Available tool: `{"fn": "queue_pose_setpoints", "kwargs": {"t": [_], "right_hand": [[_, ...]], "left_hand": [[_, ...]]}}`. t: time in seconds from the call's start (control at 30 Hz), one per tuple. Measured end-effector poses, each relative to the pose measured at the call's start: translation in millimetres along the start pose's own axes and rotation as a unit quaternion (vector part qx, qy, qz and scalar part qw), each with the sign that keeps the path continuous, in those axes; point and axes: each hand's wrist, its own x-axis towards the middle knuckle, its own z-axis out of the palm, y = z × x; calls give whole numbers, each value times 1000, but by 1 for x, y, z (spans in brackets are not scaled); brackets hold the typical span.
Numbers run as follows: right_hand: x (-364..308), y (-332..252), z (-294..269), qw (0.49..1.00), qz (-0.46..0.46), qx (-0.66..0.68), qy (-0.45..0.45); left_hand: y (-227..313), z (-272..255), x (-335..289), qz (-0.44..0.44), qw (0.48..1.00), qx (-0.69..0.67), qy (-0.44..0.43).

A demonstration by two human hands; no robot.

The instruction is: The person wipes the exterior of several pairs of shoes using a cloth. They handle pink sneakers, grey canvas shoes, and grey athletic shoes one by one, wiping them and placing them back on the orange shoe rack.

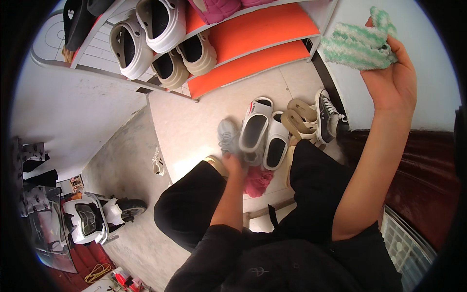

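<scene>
My left hand grips the near end of a light grey lace-up sneaker, its toe pointing away from me; hand and shoe are slightly blurred. Raised at the upper right, my right hand is closed round a fluffy green-and-white striped cloth, which hangs beside the wall. A crumpled pink cloth lies on the floor close to my left hand. To the right of the sneaker stand a white slide sandal and a second white slide.
Tan flip-flops and a dark canvas sneaker stand by the right wall. Ahead is a shoe rack with orange shelves, holding white clogs and beige clogs. A white scooter is at the lower left, near another pale shoe.
</scene>
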Motion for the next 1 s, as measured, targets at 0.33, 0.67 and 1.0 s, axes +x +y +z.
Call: {"fn": "queue_pose_setpoints", "kwargs": {"t": [0.33,0.67,1.0], "right_hand": [[-4,34,5,984,120,15,-130],[-10,46,18,996,79,-11,-38],[9,41,0,981,96,41,-166]], "left_hand": [[0,-3,84,-186,961,-206,-5],[88,-36,13,-91,861,-475,-156],[242,-44,-108,127,757,-444,-463]]}}
